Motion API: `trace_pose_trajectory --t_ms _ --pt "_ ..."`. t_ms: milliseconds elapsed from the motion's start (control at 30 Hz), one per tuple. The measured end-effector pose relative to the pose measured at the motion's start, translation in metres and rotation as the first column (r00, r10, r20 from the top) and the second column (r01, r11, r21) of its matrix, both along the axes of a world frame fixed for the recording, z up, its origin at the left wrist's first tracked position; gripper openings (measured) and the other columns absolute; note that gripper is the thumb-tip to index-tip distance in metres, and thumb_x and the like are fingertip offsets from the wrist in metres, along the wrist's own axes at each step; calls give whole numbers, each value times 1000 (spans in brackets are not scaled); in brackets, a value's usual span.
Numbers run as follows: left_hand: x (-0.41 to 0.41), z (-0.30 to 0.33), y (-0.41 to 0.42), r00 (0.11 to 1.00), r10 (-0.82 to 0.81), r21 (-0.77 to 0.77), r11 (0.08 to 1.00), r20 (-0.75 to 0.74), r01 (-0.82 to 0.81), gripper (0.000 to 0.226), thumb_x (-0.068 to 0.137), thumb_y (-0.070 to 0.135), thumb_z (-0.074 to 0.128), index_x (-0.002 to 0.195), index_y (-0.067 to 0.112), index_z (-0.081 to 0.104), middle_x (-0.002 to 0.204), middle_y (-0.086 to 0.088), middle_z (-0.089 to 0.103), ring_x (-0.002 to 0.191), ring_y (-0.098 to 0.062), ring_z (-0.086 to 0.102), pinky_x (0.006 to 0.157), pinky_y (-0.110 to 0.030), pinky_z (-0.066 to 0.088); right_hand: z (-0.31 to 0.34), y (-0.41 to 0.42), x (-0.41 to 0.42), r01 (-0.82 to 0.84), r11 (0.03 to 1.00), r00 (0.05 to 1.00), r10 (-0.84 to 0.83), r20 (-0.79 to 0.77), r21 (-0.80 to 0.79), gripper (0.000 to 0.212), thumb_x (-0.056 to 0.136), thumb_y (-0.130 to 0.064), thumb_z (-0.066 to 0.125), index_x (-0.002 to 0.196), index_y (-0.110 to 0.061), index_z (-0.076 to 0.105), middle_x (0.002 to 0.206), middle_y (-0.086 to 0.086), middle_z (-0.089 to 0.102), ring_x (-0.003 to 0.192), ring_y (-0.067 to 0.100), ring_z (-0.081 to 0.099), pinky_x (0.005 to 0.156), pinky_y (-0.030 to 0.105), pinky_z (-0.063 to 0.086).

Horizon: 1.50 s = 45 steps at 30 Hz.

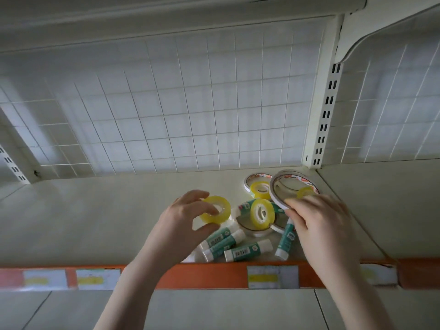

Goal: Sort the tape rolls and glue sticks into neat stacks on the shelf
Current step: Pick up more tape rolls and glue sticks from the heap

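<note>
My left hand (188,220) pinches a small yellow tape roll (217,208) above the cream shelf (95,217). My right hand (319,225) grips a large thin white tape ring (277,190), tilted up off the shelf. Behind that ring shows another small yellow roll (305,192). A further yellow roll (262,213) stands on edge on a wide white tape ring (256,231). One more yellow roll (261,188) lies on a flat white ring (256,178) at the back. Several green-and-white glue sticks (247,251) lie scattered near the front edge.
An orange price strip (214,275) with paper labels runs along the shelf's front edge. A white wire grid (178,110) forms the back wall. A slotted upright post (323,110) stands at the back right. The shelf's left part lies bare.
</note>
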State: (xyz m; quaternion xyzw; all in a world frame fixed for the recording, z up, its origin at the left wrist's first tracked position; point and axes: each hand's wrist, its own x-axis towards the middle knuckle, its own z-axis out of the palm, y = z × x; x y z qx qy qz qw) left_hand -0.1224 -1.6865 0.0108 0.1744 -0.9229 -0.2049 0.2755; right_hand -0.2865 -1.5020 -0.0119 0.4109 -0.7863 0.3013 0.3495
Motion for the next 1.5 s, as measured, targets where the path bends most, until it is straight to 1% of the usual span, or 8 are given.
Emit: trace_pose_trajectory --t_ms 333,533,667,867,1000,1200,1300,1500 --pt "92 12 -42 966 247 23 969 -77 -246 20 68 18 82 82 27 71 108 18 55 85 -12 61 76 -25 46 17 -62 79 -159 987 987 159 -8 2 16 66 -6 81 77 -12 72 69 -1 65 69 24 62 66 37 49" --pt "186 10 -95 933 342 22 940 -113 -342 22 64 17 84 80 26 73 103 16 57 75 2 52 68 2 33 16 -138 157 -257 966 965 254 -57 -39 6 68 -18 64 71 -19 69 64 -6 59 66 22 57 65 29 34" --pt "262 10 -142 911 394 24 919 -126 -394 22 64 15 84 80 25 73 104 14 58 78 1 55 69 2 32 13 -204 225 -332 942 941 328 -80 -54 5 63 -18 65 68 -19 68 61 -6 58 63 23 57 64 28 29" --pt "368 12 -224 877 453 12 889 -158 -457 32 64 32 76 93 36 63 102 14 56 90 -7 62 77 -22 45 11 -303 322 -401 913 916 396 -65 -76 8 61 -17 65 68 -17 68 60 -4 58 64 25 58 64 30 29" --pt "423 18 -270 846 506 8 859 -168 -512 20 63 33 71 81 25 73 102 13 56 89 -16 63 80 -29 48 17 -359 370 -430 900 903 428 -39 -76 7 64 -12 68 70 -14 69 62 0 60 64 31 61 64 32 29" --pt "490 13 -334 796 579 13 810 -176 -586 20 65 18 84 81 24 73 102 13 57 87 -6 59 75 -3 35 21 -447 431 -511 857 859 511 -18 -70 10 66 -5 73 72 -12 70 64 2 62 67 32 62 66 34 32" --pt "519 6 -372 777 605 15 791 -173 -612 20 65 19 84 81 25 73 102 12 59 86 -6 59 74 -7 36 20 -493 461 -543 839 838 544 38 -31 24 59 1 83 74 -12 71 65 2 63 68 31 60 64 34 43" --pt "569 3 -466 724 669 -6 734 -167 -679 19 66 18 83 83 23 74 104 12 59 79 -2 52 71 0 32 26 -595 511 -583 812 812 584 23 -20 25 57 0 84 75 -13 72 65 1 63 66 30 59 61 33 45"
